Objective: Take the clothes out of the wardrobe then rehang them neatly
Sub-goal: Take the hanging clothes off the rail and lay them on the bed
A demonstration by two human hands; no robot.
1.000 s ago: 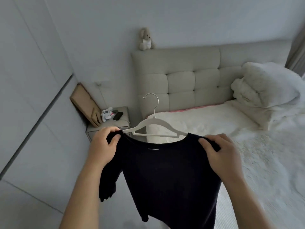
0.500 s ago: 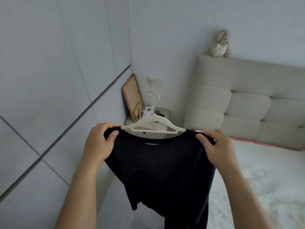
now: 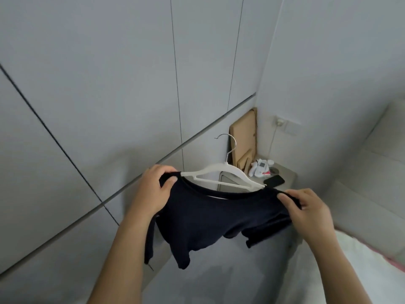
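Black knit fabric fills the middle of the view: a dark short-sleeved top [image 3: 210, 213] hangs on a white plastic hanger [image 3: 221, 175] held up in the air in front of the closed grey wardrobe doors [image 3: 109, 95]. The left hand [image 3: 153, 191] grips the top's left shoulder, fingers curled over the cloth and thumb pressed against its front, right where the hanger's arm goes under the neckline. The right hand [image 3: 309, 211] pinches the other shoulder, its fingers bunched over a fold of the fabric just past the hanger's far tip. The hanger sits tilted, its left end higher than its right, and its metal hook [image 3: 228, 148] stands free above, catching on nothing. The top's body sags between the two hands, with one sleeve drooping below the left wrist and the hem bunched and hanging toward the floor. Behind the hanger stands a small bedside table [image 3: 287, 174] in the corner; on its tabletop lie a dark phone [image 3: 275, 181] and a small white device [image 3: 260, 168], with flat cardboard pieces [image 3: 244, 137] leaning against the wall beside them. A wall socket [image 3: 285, 126] with a white cable sits above the table. The padded headboard [image 3: 372, 172] and the edge of a bed [image 3: 355, 260] with pale bedding occupy the right side.
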